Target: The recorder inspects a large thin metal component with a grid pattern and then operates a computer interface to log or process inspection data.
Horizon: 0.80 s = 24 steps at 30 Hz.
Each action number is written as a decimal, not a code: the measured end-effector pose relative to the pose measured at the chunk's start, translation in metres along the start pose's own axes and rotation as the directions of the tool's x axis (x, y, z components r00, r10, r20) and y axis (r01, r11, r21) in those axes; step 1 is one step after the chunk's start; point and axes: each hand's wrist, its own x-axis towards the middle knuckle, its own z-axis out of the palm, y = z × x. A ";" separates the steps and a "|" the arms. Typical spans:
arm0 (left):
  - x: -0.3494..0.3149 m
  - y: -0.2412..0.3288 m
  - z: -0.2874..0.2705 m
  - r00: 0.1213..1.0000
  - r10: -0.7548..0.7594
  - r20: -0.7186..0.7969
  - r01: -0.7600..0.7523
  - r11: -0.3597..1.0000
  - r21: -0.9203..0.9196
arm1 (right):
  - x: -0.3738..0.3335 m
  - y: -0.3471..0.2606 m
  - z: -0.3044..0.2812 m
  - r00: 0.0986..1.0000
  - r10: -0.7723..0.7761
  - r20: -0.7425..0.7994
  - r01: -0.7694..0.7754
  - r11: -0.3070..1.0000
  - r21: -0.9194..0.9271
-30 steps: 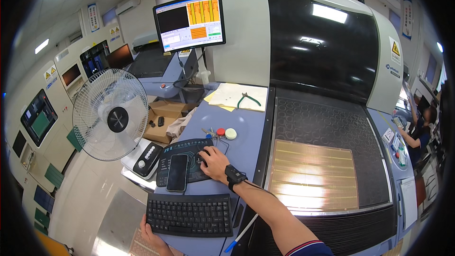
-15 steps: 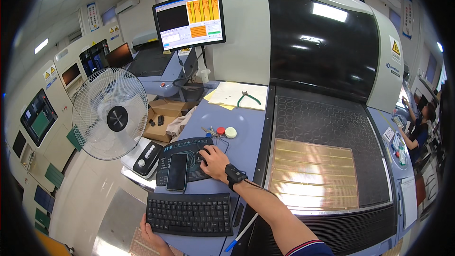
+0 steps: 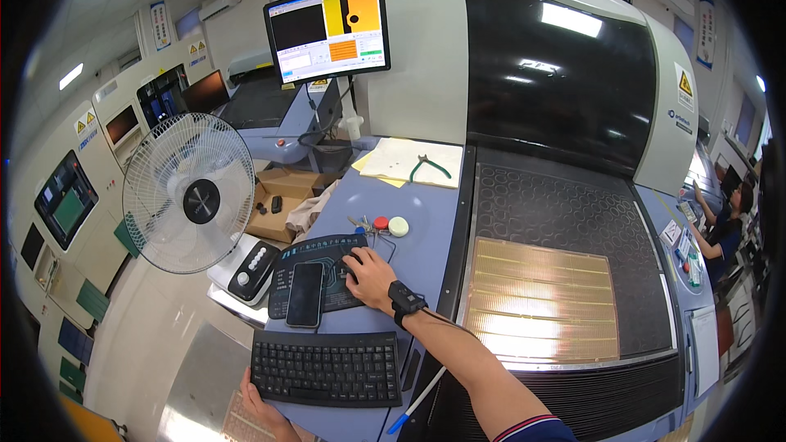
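My right hand is closed over a dark computer mouse on a black printed mouse pad; most of the mouse is hidden under the fingers. A black strapped device sits on that wrist, with a thin cable along the forearm. My left hand rests at the desk's edge by the lower left corner of the black keyboard, fingers loosely extended and partly hidden. Between the hands, a dark-screened phone lies on the pad. The monitor shows a yellow-orange close-up with a black round spot.
Beyond the mouse lie keys with red and pale round tags. Green-handled cutters rest on white paper. A fan and cardboard box stand left. Right, a gold patterned panel lies on the machine bed. A person works far right.
On the monitor, the striped yellow picture has switched to an enlarged view with a black spot. My right hand stays on the mouse, my left at the desk edge.
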 end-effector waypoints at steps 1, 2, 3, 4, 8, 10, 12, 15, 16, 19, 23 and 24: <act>0.000 0.000 0.000 1.000 0.001 0.001 -0.001 1.000 0.022 | 0.000 0.000 0.000 1.000 0.003 0.005 -0.003 1.000 0.003; 0.000 0.000 0.000 1.000 0.000 0.001 0.000 1.000 0.023 | 0.000 0.000 0.000 1.000 0.004 0.006 -0.004 1.000 0.003; 0.000 -0.001 0.000 1.000 0.010 -0.003 -0.010 1.000 0.011 | 0.000 0.000 0.000 1.000 0.007 0.007 -0.007 1.000 0.003; -0.001 -0.002 0.000 1.000 0.020 -0.008 -0.020 1.000 -0.001 | 0.000 -0.001 0.001 1.000 0.009 0.008 -0.009 1.000 0.003; 0.000 -0.003 -0.001 1.000 0.009 -0.008 -0.009 1.000 -0.004 | 0.000 0.000 0.001 1.000 0.006 0.007 -0.006 1.000 0.001; 0.002 -0.008 -0.002 1.000 0.022 0.006 -0.022 1.000 -0.011 | 0.000 0.000 0.001 1.000 0.006 0.002 -0.006 1.000 -0.015; 0.001 -0.009 -0.002 1.000 0.013 0.005 -0.013 1.000 -0.026 | 0.000 0.000 0.001 1.000 0.000 -0.002 0.000 1.000 -0.013; 0.001 -0.008 -0.002 1.000 0.012 0.008 -0.012 0.999 -0.037 | 0.000 0.001 0.001 1.000 -0.012 -0.009 0.011 1.000 -0.009; 0.001 -0.008 -0.002 1.000 0.020 0.011 -0.020 0.999 -0.033 | 0.000 0.001 0.001 1.000 -0.018 -0.012 0.018 1.000 -0.007; 0.002 -0.010 -0.002 1.000 0.022 0.003 -0.022 0.999 -0.028 | 0.001 0.001 0.002 0.999 -0.036 -0.027 0.035 0.999 -0.014; 0.002 -0.011 -0.003 1.000 0.025 0.009 -0.025 1.000 -0.011 | 0.001 0.001 0.002 0.999 -0.037 -0.036 0.037 0.999 -0.012; 0.002 -0.010 -0.003 1.000 0.027 0.010 -0.027 1.000 -0.012 | 0.000 0.001 0.002 0.998 -0.041 -0.039 0.041 0.999 -0.014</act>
